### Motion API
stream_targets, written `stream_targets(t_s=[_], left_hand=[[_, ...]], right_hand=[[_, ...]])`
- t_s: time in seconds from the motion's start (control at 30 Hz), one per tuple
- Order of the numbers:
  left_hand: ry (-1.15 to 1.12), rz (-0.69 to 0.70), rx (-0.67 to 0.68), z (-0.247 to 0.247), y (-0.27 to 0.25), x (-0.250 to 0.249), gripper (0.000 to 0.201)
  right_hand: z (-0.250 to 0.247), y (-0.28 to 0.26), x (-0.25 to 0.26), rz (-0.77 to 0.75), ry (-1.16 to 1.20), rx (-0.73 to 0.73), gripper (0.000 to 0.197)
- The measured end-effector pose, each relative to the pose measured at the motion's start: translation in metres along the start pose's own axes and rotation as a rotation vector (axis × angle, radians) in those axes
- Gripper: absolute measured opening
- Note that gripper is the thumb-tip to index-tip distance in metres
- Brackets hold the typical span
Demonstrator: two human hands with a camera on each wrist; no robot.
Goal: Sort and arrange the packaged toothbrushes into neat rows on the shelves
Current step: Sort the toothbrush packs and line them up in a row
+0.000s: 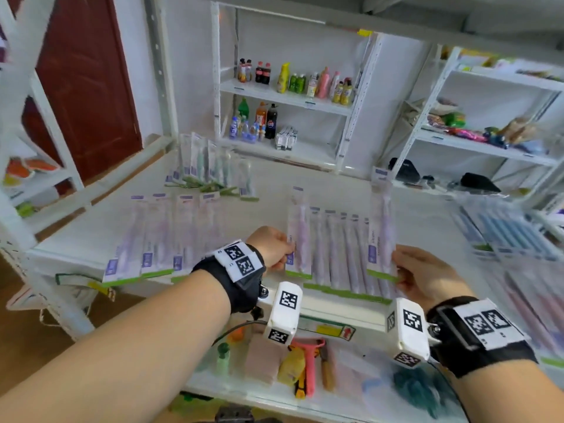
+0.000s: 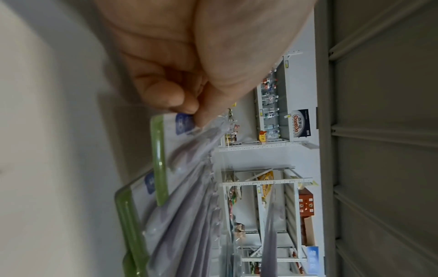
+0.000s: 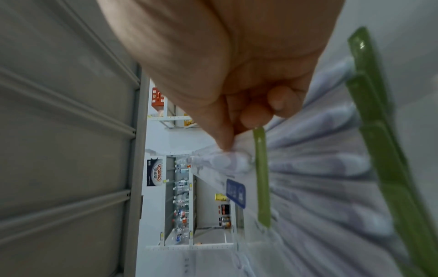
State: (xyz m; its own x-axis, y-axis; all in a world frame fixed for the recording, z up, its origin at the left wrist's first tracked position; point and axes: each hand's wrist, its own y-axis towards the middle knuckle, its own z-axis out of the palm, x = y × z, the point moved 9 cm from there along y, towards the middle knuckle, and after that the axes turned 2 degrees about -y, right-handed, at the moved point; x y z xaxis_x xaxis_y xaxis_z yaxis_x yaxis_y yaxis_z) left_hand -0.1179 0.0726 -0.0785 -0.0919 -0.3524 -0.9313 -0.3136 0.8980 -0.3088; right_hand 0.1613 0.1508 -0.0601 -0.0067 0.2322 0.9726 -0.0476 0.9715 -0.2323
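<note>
Purple packaged toothbrushes lie on the white shelf (image 1: pixel 268 206). My left hand (image 1: pixel 288 254) pinches the lower edge of one purple pack (image 1: pixel 299 236), by its blue label (image 2: pixel 183 123), with thumb and fingers (image 2: pixel 166 93). My right hand (image 1: pixel 396 270) pinches the bottom corner of a second purple pack (image 1: pixel 381 227) near its green strip (image 3: pixel 260 168) and holds it tilted up off the shelf. Between both hands several purple packs (image 1: pixel 341 254) lie in an overlapping row. Another row of purple packs (image 1: pixel 152 239) lies to the left.
Green packs (image 1: pixel 210 169) stand in a loose heap at the back left, blue packs (image 1: pixel 503 230) lie at the right, pinkish packs (image 1: pixel 537 300) nearer on the right. The lower shelf holds peelers and small goods (image 1: pixel 308 364). Bottle shelves (image 1: pixel 283 87) stand behind.
</note>
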Motion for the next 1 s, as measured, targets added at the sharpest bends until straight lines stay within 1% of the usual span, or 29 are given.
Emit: stream_targets(t_s=[0.07,0.13,0.2,0.27,0.37,0.43,0.53,0.6,0.7,0.77,1.0], left_hand=[[0.012,-0.018,-0.004,0.007,0.004,0.004,0.024],[0.039,-0.015,-0.024,0.01,0.007,0.005,0.022],[0.072,-0.007,-0.039,0.01,0.008,0.006,0.019],[0.101,-0.008,-0.041,0.01,0.009,0.007,0.018],[0.129,0.01,-0.042,0.011,0.01,0.007,0.016],[0.131,0.027,-0.044,0.012,0.011,0.007,0.013],[0.132,0.052,-0.057,0.012,0.01,0.006,0.002],[0.123,0.066,-0.072,0.01,0.008,0.005,0.009],[0.126,0.093,-0.089,0.01,0.005,0.004,0.027],[0.131,0.107,-0.088,0.011,0.004,0.002,0.033],[0.163,0.127,-0.093,0.012,0.0,0.0,0.034]], right_hand=[[-0.016,0.003,-0.006,0.029,0.004,-0.015,0.009],[-0.029,0.006,-0.011,0.055,-0.007,-0.024,0.013],[-0.037,0.009,-0.014,0.067,-0.023,-0.026,0.013],[-0.041,0.009,-0.019,0.089,-0.022,-0.015,0.008],[-0.044,0.009,-0.026,0.123,-0.011,0.001,0.006],[-0.044,0.01,-0.028,0.141,-0.015,0.018,0.008],[-0.043,0.013,-0.031,0.165,-0.036,0.06,0.013],[-0.041,0.015,-0.033,0.166,-0.046,0.08,0.017],[-0.041,0.018,-0.034,0.153,-0.067,0.077,0.012],[-0.041,0.02,-0.034,0.143,-0.087,0.077,0.009],[-0.042,0.031,-0.038,0.093,-0.197,0.079,0.004]])
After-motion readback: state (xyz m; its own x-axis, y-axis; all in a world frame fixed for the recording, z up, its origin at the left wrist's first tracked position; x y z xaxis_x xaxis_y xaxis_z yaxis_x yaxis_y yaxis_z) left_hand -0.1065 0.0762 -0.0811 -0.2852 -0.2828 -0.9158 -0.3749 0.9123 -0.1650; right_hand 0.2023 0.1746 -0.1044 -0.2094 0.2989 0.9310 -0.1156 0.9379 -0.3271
